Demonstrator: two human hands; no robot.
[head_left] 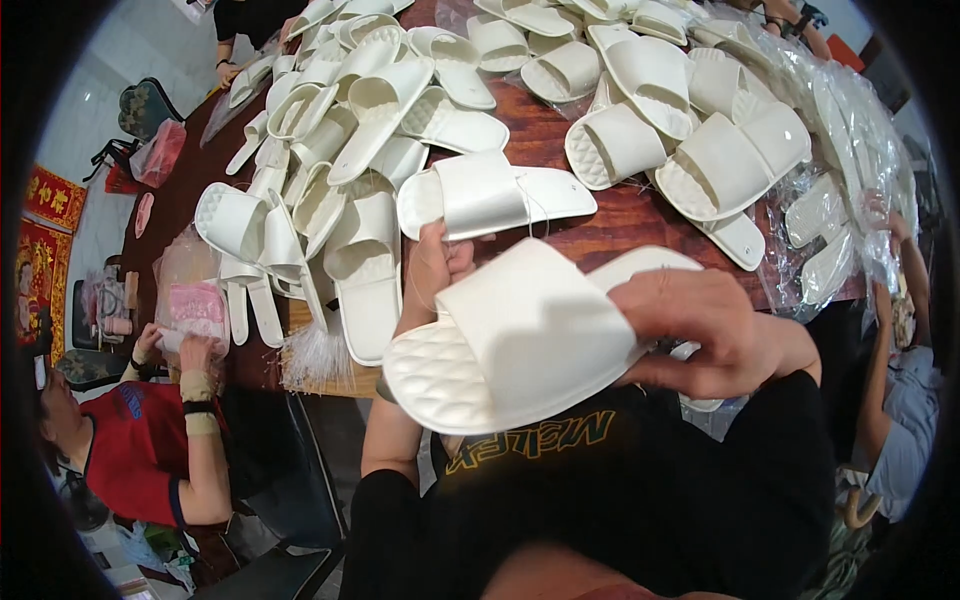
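Observation:
I hold a white slide slipper (510,340) in front of my chest, its quilted insole toward the lower left and its wide strap facing up. My left hand (435,275) grips it from behind at its upper left edge, fingers mostly hidden by the slipper. My right hand (705,330) clasps the heel end on the right, fingers curled over it. Just beyond my hands another white slipper (490,197) lies on the dark red-brown table (610,215).
Many white slippers (340,130) are heaped over the table, several in clear plastic bags (850,130) at the right. A person in a red shirt (140,450) at the left handles a pink bagged item (195,305). Another person (905,400) sits at the right edge.

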